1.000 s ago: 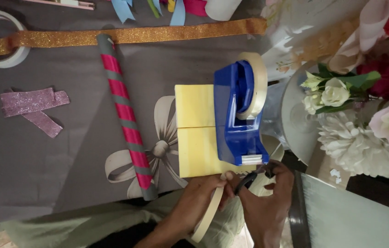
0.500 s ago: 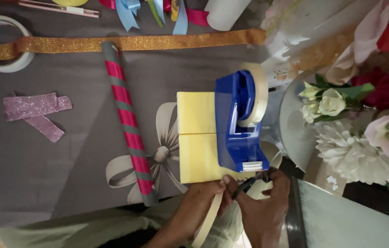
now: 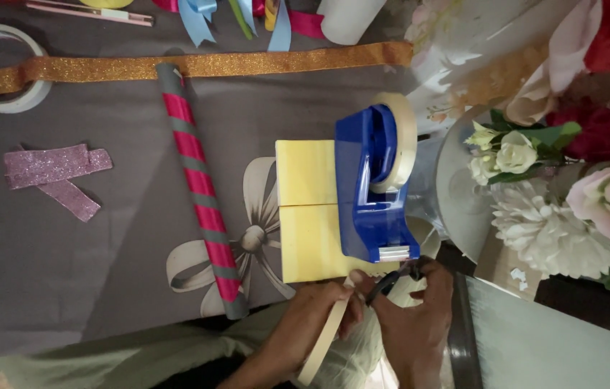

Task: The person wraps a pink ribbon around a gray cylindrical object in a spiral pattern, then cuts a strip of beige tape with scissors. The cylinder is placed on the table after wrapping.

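left hand (image 3: 319, 317) pinching tape strip (image 3: 323, 338) just below blue tape dispenser (image 3: 373, 191) | right hand (image 3: 413, 320) closed around scissors (image 3: 391, 281) touching strip's upper end | yellow box (image 3: 308, 209) beside dispenser

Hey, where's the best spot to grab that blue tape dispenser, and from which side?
Grip the blue tape dispenser across its two flat blue side walls at mid-body, coming down from above. Probably keep off the end with the toothed cutter, where both hands work the tape strip, and off the exposed tape roll.
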